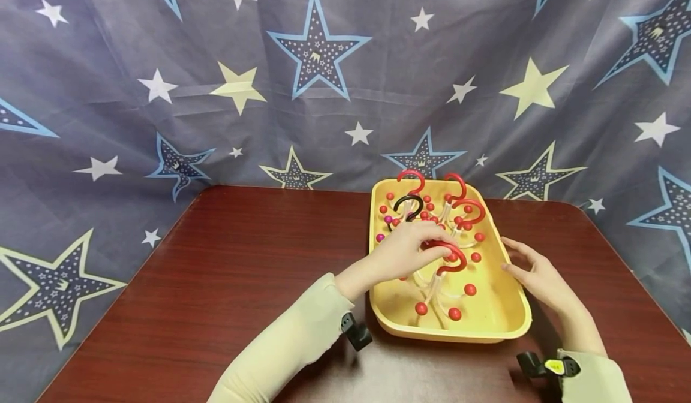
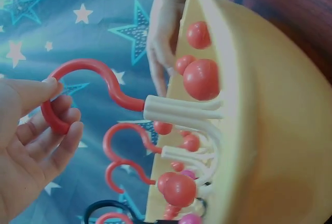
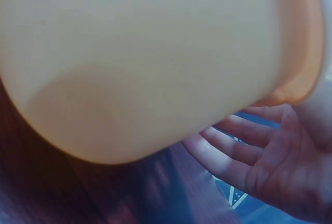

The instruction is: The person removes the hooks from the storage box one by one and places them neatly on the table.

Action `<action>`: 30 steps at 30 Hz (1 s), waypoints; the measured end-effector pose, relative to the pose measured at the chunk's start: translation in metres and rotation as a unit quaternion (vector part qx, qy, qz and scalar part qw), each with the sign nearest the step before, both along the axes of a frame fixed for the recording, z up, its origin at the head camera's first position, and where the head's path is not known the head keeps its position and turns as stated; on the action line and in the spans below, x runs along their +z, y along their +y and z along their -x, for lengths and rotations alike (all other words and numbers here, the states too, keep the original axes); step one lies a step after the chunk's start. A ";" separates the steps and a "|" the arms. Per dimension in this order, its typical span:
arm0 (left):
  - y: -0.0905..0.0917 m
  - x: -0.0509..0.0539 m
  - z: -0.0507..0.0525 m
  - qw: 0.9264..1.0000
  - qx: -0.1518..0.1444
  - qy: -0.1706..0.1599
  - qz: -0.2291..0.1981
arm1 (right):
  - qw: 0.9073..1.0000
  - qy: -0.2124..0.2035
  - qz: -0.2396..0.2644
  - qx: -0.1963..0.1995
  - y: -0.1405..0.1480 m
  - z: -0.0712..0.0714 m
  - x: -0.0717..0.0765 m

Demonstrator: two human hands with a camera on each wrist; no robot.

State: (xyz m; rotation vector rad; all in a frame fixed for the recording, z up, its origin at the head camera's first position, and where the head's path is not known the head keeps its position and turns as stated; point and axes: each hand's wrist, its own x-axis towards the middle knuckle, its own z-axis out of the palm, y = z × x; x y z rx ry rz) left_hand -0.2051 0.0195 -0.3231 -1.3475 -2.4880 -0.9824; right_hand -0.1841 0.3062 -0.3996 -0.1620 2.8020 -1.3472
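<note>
My left hand (image 1: 406,247) pinches the red hooked handle of a head massager (image 1: 438,283) between thumb and fingers, near the hook's curled end. Pale prongs tipped with red balls spread below that handle, inside a yellow basin (image 1: 499,331). From the left wrist view, the curled fingers of the left hand (image 2: 39,146) show beside the hook (image 2: 85,64). Outside the basin's right wall, my right hand (image 1: 545,277) has its fingers extended against the side and its thumb tip at the rim. The right wrist view catches these straight fingers (image 3: 233,154) along the basin's outer wall (image 3: 155,79).
Behind the held one, several more massagers crowd the basin's far half, with red hooks (image 1: 475,202) and one black hook (image 1: 415,198). The basin stands on a dark red wooden table (image 1: 243,259). A star-patterned curtain (image 1: 378,103) hangs behind the table.
</note>
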 end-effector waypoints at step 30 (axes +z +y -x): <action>-0.096 0.041 0.046 0.983 0.150 0.010 -0.102 | 0.999 -0.004 0.053 -0.008 -0.001 -0.001 -0.002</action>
